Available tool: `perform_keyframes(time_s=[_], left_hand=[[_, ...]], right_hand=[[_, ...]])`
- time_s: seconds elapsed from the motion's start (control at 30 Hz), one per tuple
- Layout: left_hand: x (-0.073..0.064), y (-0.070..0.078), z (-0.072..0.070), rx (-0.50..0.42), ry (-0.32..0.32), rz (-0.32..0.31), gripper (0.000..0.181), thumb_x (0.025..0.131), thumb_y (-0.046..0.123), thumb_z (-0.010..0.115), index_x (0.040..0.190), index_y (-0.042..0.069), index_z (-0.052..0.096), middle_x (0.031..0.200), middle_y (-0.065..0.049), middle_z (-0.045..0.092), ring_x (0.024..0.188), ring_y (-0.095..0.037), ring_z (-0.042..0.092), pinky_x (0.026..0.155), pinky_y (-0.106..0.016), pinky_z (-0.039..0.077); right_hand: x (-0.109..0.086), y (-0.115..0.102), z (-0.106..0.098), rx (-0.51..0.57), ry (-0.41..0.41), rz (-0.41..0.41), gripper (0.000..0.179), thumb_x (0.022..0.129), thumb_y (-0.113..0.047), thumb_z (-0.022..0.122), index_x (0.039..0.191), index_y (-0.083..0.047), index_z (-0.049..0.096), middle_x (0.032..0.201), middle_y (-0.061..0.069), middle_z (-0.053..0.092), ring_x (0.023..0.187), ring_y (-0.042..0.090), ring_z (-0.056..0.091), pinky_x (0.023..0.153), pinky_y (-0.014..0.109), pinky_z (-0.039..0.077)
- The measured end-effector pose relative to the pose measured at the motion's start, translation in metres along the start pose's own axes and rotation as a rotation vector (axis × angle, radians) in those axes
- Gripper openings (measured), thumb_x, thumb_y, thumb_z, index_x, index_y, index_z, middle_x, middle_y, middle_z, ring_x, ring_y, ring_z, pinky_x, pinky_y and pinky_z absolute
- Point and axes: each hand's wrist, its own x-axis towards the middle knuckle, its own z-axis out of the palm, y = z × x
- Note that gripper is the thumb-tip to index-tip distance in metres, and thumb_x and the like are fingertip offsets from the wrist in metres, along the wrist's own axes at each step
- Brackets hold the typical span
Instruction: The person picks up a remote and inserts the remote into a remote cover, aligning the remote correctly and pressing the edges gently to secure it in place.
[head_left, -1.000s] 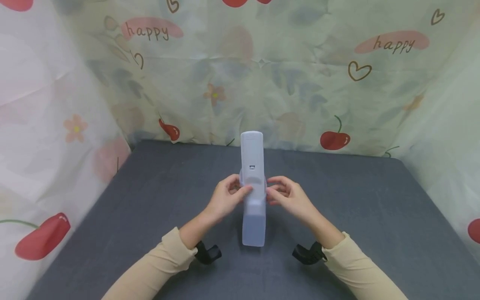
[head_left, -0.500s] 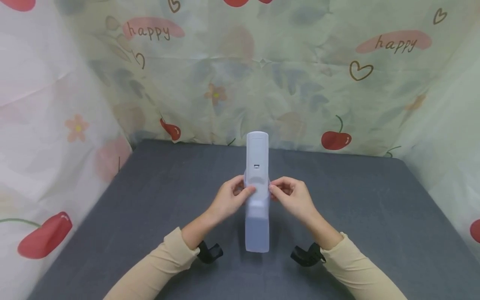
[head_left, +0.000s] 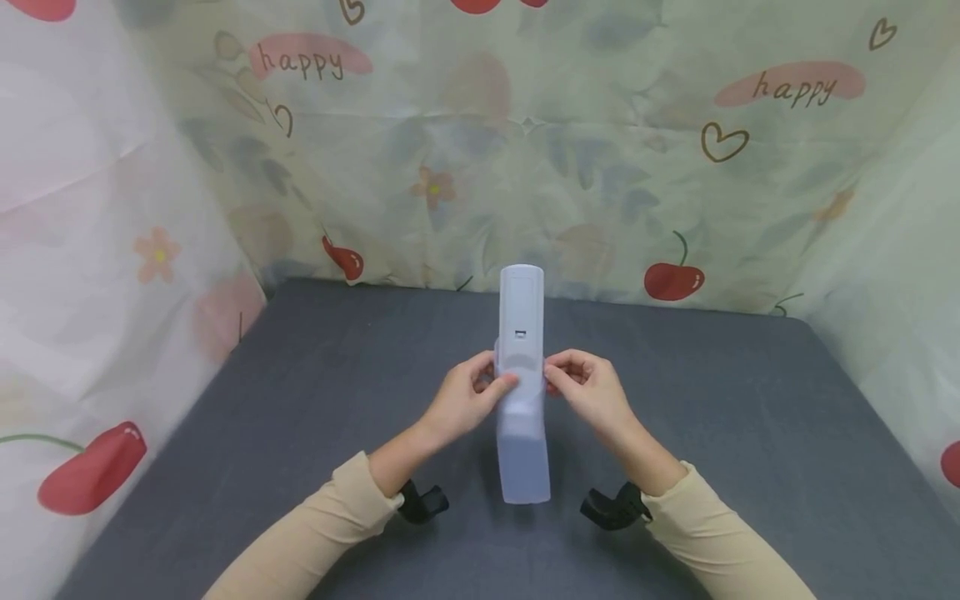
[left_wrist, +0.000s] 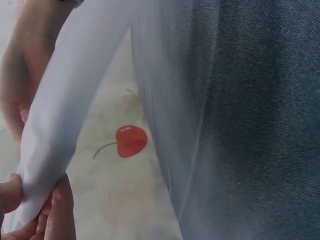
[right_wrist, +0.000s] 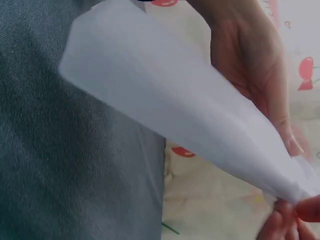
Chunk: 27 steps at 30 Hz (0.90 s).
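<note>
A long, slim white plastic device (head_left: 522, 458) is held up over the middle of the table in the head view. Its narrow upper part bears a small rectangular port (head_left: 521, 334), and a bend leads into its wider lower part. My left hand (head_left: 467, 398) grips it from the left at mid-length, thumb on the near face and fingers behind. From the right, my right hand (head_left: 592, 390) pinches its side edge between thumb and curled fingers. The right wrist view shows the broad end of the white device (right_wrist: 165, 85); its far side is hidden.
A dark grey cloth-covered table (head_left: 360, 350) lies beneath the hands. Patterned curtains (head_left: 525, 192) with cherries and hearts stand behind and at both sides. Black wrist mounts (head_left: 423, 504) jut inward from both cream sleeves.
The white device has shifted slightly right, and its lower end now leans right. Both hands have moved a little right with it, the right thumb and fingers drawing closer together at its edge.
</note>
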Motion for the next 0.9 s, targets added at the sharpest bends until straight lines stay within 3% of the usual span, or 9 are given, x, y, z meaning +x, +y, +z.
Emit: perform_keyframes(time_s=[0.13,0.27,0.37,0.53,0.67,0.77,0.9], left_hand=[[-0.001,-0.001,0.002,0.041,0.029,0.001,0.026,0.090,0.019,0.062,0.109,0.001,0.060,0.083,-0.016,0.062,0.051,-0.007,0.045,0.047,-0.020,0.036],[-0.001,-0.004,0.005,0.073,0.031,0.019,0.023,0.089,0.019,0.063,0.105,0.002,0.061,0.083,-0.015,0.063,0.055,-0.007,0.050,0.050,-0.020,0.040],[-0.002,-0.004,0.008,0.085,0.001,0.035,0.025,0.089,0.019,0.064,0.106,0.002,0.062,0.085,-0.014,0.065,0.059,-0.007,0.053,0.052,-0.019,0.043],[-0.003,-0.004,0.010,0.058,-0.055,0.030,0.028,0.088,0.021,0.065,0.109,0.003,0.062,0.091,-0.014,0.066,0.065,-0.010,0.059,0.058,-0.021,0.048],[-0.002,-0.004,0.006,-0.116,-0.054,-0.082,0.029,0.094,0.020,0.056,0.114,-0.001,0.060,0.104,-0.019,0.064,0.081,-0.017,0.065,0.073,-0.031,0.056],[-0.002,-0.006,0.002,-0.252,-0.050,-0.189,0.031,0.097,0.019,0.051,0.119,-0.002,0.058,0.115,-0.021,0.061,0.098,-0.021,0.064,0.085,-0.038,0.054],[-0.002,-0.007,0.000,-0.292,-0.052,-0.241,0.030,0.095,0.015,0.053,0.118,-0.003,0.059,0.117,-0.021,0.061,0.101,-0.019,0.063,0.086,-0.037,0.054]], right_hand=[[0.000,0.000,-0.004,0.007,-0.091,0.018,0.023,0.093,-0.008,0.053,0.110,0.009,0.054,0.095,0.014,0.064,0.075,0.007,0.062,0.075,0.027,0.055],[0.002,-0.004,-0.008,-0.001,-0.129,0.026,0.037,0.096,-0.018,0.052,0.126,-0.002,0.040,0.109,0.023,0.061,0.081,0.014,0.066,0.077,0.035,0.056],[0.004,-0.008,-0.010,-0.033,-0.135,0.007,0.046,0.096,-0.030,0.051,0.133,-0.010,0.032,0.111,0.024,0.060,0.084,0.019,0.066,0.074,0.037,0.056],[0.008,-0.011,-0.014,-0.039,-0.136,-0.024,0.045,0.096,-0.035,0.051,0.128,-0.009,0.034,0.111,0.024,0.059,0.086,0.018,0.064,0.064,0.036,0.055],[0.009,-0.012,-0.016,-0.034,-0.110,-0.036,0.044,0.095,-0.033,0.052,0.127,-0.008,0.035,0.112,0.025,0.059,0.083,0.015,0.063,0.062,0.034,0.055],[0.009,-0.013,-0.017,-0.024,-0.085,-0.042,0.045,0.095,-0.032,0.052,0.129,-0.007,0.034,0.114,0.026,0.058,0.082,0.015,0.063,0.062,0.034,0.055],[0.009,-0.014,-0.018,-0.004,-0.077,-0.043,0.045,0.096,-0.031,0.051,0.129,-0.006,0.033,0.115,0.027,0.056,0.082,0.015,0.063,0.063,0.035,0.056]])
